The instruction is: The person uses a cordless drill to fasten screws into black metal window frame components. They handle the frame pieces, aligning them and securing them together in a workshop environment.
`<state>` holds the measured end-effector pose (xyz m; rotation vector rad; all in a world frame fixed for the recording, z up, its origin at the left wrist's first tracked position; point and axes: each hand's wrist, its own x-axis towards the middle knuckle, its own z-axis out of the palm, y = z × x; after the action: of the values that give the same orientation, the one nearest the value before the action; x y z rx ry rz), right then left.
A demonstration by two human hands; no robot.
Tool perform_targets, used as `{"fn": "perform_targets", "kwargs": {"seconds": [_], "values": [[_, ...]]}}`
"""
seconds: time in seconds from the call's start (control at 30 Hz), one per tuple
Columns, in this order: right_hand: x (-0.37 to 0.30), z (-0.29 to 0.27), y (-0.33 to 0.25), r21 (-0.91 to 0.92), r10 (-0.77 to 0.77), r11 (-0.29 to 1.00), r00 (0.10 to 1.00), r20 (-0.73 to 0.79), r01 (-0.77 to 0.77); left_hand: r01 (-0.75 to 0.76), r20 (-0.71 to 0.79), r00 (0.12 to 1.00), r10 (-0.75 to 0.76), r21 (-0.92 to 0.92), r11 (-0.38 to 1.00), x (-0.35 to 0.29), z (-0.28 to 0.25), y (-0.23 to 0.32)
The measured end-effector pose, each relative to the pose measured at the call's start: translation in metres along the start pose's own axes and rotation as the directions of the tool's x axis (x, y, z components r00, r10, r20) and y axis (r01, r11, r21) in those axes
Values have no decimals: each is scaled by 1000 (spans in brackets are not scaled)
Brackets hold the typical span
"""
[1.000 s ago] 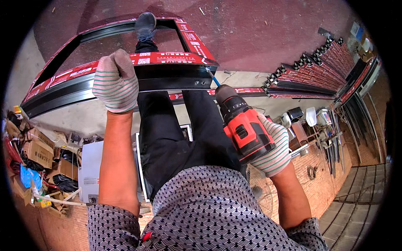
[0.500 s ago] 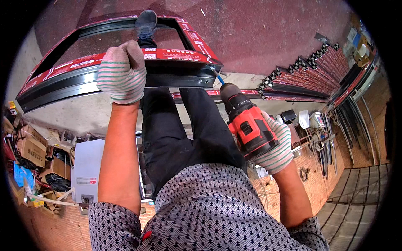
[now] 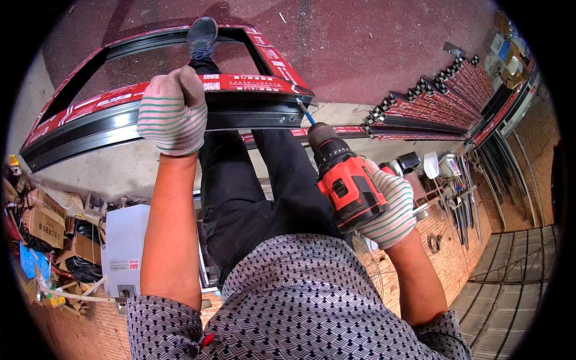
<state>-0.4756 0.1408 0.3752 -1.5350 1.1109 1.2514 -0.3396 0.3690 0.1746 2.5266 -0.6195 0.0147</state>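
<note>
A black metal frame [image 3: 252, 113] with red protective film on its faces is tilted up in front of my legs. My left hand [image 3: 173, 111], in a striped knit glove, is closed around the near bar of this frame. In my gloved right hand [image 3: 390, 207] is a red and black cordless drill [image 3: 351, 186], gripped by its handle. The drill's blue-collared bit [image 3: 306, 113] points up and left, its tip at the frame's near right corner. Whether the tip sits on a screw is too small to tell. My shoe [image 3: 203, 37] shows inside the frame opening.
Several red-filmed black profiles [image 3: 432, 111] lie fanned out at the right. A grey metal box [image 3: 126, 243] stands at the lower left, beside cardboard boxes [image 3: 45, 222] and scattered items. Long dark bars [image 3: 510, 174] and hanging tools [image 3: 459, 210] are farther right.
The drill and my right hand have shifted slightly left, with the bit tip still at the frame corner. My left hand keeps its hold on the bar.
</note>
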Motion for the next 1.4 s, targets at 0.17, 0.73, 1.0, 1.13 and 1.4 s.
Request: {"fn": "perform_targets", "kwargs": {"seconds": [0.17, 0.73, 1.0, 1.13, 1.4], "values": [[-1, -1, 2, -280, -121, 955, 990, -74, 96, 16, -13, 1000, -16, -50, 999, -2, 3, -1], [5, -8, 21, -256, -171, 954, 984, -42, 154, 10, 36, 999, -10, -10, 1000, -5, 8, 2], [2, -14, 4, -495, -231, 846, 973, -10, 196, 18, 66, 998, -19, 12, 1000, -10, 8, 3], [6, -9, 18, -409, -194, 900, 979, -68, 150, 8, 70, 998, -7, -24, 1000, -6, 4, 5], [3, -6, 23, -432, -297, 876, 945, -138, 212, 11, 93, 996, -8, -32, 999, -5, 6, 6]]}}
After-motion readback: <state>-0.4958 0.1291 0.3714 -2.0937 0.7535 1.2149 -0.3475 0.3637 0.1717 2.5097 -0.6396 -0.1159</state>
